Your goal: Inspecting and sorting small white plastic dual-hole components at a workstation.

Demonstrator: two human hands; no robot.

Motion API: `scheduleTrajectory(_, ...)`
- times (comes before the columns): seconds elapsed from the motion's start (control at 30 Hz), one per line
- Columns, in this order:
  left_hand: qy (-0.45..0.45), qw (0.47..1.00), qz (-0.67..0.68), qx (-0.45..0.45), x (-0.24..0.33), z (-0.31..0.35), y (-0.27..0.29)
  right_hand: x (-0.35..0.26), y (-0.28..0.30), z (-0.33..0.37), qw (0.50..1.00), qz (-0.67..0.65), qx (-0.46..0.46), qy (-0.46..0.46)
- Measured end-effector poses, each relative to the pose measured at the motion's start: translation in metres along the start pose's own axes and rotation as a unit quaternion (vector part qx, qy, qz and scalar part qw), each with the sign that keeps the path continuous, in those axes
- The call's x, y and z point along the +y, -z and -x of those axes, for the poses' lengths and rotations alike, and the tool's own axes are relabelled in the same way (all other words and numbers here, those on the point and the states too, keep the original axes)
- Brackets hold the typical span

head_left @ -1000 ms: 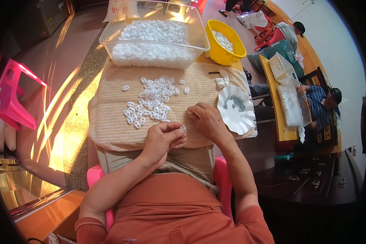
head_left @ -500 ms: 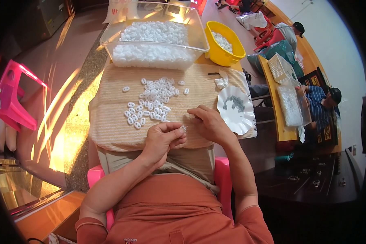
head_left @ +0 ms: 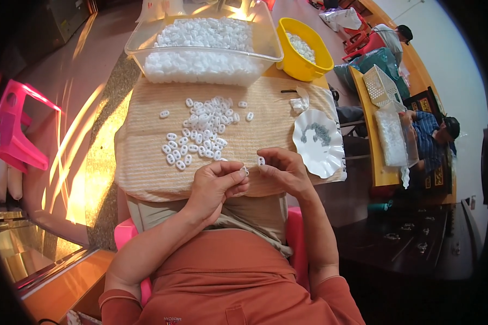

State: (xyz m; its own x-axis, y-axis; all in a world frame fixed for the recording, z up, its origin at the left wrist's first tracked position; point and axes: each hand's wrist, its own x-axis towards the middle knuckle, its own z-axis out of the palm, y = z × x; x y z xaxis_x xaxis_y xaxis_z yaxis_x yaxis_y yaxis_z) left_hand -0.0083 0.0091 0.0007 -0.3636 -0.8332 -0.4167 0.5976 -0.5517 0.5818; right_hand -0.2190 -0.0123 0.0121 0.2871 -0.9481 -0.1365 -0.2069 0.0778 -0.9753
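My left hand point(head_left: 216, 185) pinches a small white plastic piece point(head_left: 245, 170) between thumb and fingertips; its exact kind is too small to make out. Just to the right, my right hand point(head_left: 287, 169) grips a white oval two-hole piece point(head_left: 261, 161) upright between thumb and index finger. The two pieces are close but apart. Beyond my hands, a loose pile of white two-hole pieces point(head_left: 211, 116) lies on a striped towel point(head_left: 146, 176). To the right of my right hand, a white fluted plate point(head_left: 315, 162) bears tiny grey bits point(head_left: 320, 131).
At the table's far side stands a clear plastic bin point(head_left: 274, 40) full of white pieces, with a yellow tub point(head_left: 326, 62) beside it. Crumpled white tissue point(head_left: 299, 104) lies behind the plate. A pink stool point(head_left: 21, 127) stands left; a person in blue point(head_left: 425, 135) sits right.
My right hand, lowered over the towel before, has turned up and now shows a two-hole piece in its fingertips. The left hand holds its piece in nearly the same place.
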Motion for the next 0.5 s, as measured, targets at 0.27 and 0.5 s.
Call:
scheduleTrajectory(0.27,0.018,1.0,-0.016,0.009,0.0023,-0.0007,-0.0009,0.0067,-0.0008,0.0003,0.996,-0.078,-0.023,-0.041)
scheduleTrajectory(0.5,0.025,1.0,-0.006,0.013,0.0045,-0.0006,-0.0025,0.0058,-0.0054,0.0002,0.991,-0.124,-0.037,-0.038)
